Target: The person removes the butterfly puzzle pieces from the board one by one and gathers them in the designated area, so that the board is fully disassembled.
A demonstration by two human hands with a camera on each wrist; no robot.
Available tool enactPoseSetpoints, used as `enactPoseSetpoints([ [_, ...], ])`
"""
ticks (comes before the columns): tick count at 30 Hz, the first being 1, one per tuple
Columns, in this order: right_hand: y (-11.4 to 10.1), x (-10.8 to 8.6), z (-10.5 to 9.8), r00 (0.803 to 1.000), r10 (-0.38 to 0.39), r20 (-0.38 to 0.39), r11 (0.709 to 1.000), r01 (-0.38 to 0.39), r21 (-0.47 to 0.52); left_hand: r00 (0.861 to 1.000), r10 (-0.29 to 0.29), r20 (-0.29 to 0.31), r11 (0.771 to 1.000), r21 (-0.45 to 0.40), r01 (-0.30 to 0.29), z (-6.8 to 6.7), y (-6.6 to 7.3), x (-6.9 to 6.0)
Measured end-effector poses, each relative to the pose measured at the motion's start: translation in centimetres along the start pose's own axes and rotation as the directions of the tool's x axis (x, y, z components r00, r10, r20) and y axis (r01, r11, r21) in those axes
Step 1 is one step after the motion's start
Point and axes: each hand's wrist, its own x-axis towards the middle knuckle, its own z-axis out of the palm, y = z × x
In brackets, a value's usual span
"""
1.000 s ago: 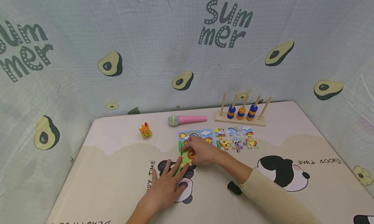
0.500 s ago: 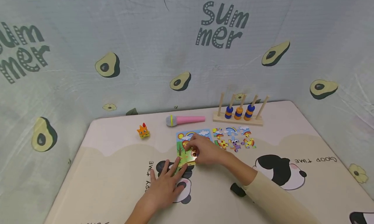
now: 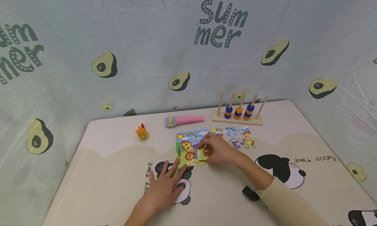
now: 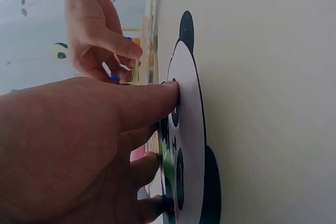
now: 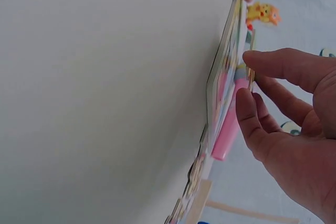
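Note:
In the head view, a picture puzzle board (image 3: 188,136) with a sun, rainbow and butterfly lies on the table. My right hand (image 3: 222,151) pinches a green puzzle piece (image 3: 201,155) with a brown round shape on it, just over the board's lower right part. The right wrist view shows the piece (image 5: 252,59) edge-on between thumb and fingers, apart from the board. My left hand (image 3: 163,190) lies with spread, straight fingers on the tablecloth, its fingertips at the board's near left corner. The left wrist view has that hand (image 4: 89,140) in front of the printed panda.
Several loose puzzle pieces (image 3: 234,141) lie right of the board, partly behind my right hand. Behind are a pink toy microphone (image 3: 188,120) and a wooden peg stand with rings (image 3: 237,120). An orange toy figure (image 3: 142,132) stands at left. Something black (image 3: 251,193) is by the right sleeve.
My right hand has carried the puzzle piece rightward across the board, uncovering the butterfly picture. It now covers part of the loose pieces. My left hand has stayed at the board's corner.

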Motion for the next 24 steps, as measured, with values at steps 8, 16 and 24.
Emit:
enactPoseSetpoints([
  [8,1.3,-1.8,-1.1,0.998,0.063,-0.017,0.998,-0.063,0.000,1.000,-0.001,-0.005,1.000,-0.009,0.001,0.1,0.0,0.0],
  [16,2.8,-3.3,-1.7,0.997,0.073,-0.022,0.997,-0.073,-0.007,1.000,-0.003,-0.009,1.000,-0.012,0.003,0.1,0.0,0.0],
  [24,3.8,-4.3,-1.8,0.996,0.085,-0.031,0.996,-0.085,0.000,1.000,0.004,-0.012,1.000,-0.006,-0.004,0.1,0.0,0.0],
])
